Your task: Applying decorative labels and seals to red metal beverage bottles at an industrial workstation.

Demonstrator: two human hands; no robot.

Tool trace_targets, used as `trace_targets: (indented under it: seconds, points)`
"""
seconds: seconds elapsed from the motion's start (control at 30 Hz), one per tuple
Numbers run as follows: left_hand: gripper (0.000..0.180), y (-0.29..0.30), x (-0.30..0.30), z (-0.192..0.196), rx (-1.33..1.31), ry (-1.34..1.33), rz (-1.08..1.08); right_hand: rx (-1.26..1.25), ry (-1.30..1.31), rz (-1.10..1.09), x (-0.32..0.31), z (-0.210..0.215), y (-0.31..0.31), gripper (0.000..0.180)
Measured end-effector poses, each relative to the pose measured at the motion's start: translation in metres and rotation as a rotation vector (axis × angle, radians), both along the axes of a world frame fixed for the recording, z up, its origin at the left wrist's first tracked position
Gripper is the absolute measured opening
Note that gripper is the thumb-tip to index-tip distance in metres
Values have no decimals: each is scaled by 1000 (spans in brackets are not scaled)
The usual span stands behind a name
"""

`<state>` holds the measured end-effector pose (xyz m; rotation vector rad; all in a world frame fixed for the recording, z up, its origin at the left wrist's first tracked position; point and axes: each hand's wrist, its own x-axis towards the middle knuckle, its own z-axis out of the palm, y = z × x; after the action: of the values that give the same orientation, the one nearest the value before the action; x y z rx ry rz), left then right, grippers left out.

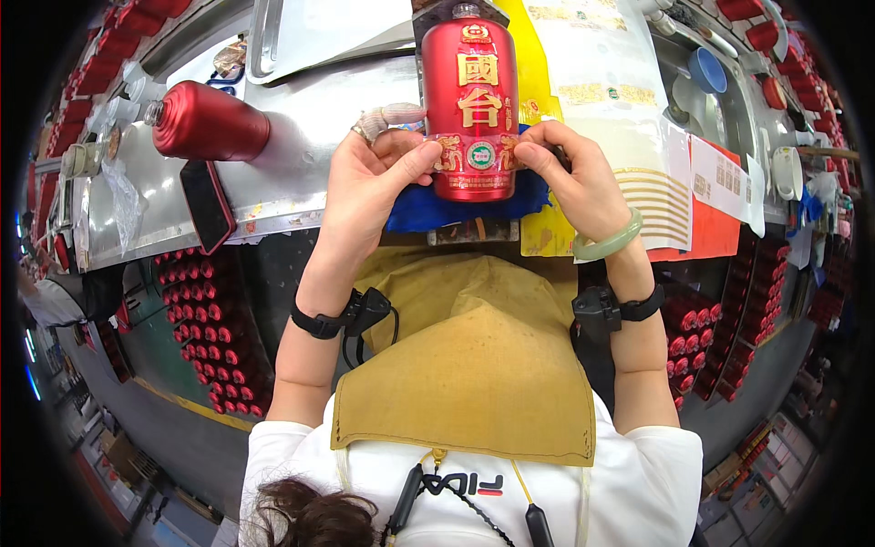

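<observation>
The grip of the left hand (374,169) is pinched together on the left end of a gold-patterned label (480,156); the right hand (572,169) pinches its right end. The label runs across the near part of a red bottle (469,68), which lies on the table (314,109), neck far, over a blue cloth (415,211). Some fingertips are hidden, so whether they also press the bottle cannot be told; it covers the cloth's middle.
</observation>
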<state>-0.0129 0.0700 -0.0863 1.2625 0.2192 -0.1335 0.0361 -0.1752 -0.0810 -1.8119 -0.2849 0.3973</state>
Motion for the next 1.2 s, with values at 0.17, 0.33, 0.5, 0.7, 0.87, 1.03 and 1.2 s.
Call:
trace_targets:
  seconds: [0.17,0.33,0.5,0.7,0.87,1.03,1.2]
  points:
    - [40,0,-1,-2,2,-22,-4,-56,-16,11,1,1,0,21]
    - [40,1,-1,-1,3,-11,-5,-55,-16,15,0,3,0,22]
    - [41,2,-1,-2,-9,-10,-10,-61,-12,29,2,0,-1,23]
    - [41,1,0,0,-13,2,-9,-37,-17,26,2,-2,-2,23]
    - [41,2,0,-1,-22,-3,-15,-72,-16,27,1,3,-1,23]
    - [41,0,0,-1,-7,2,-7,-66,-1,28,2,3,-2,23]
    - [41,1,1,-1,-2,-7,-21,-58,-21,18,2,1,-1,23]
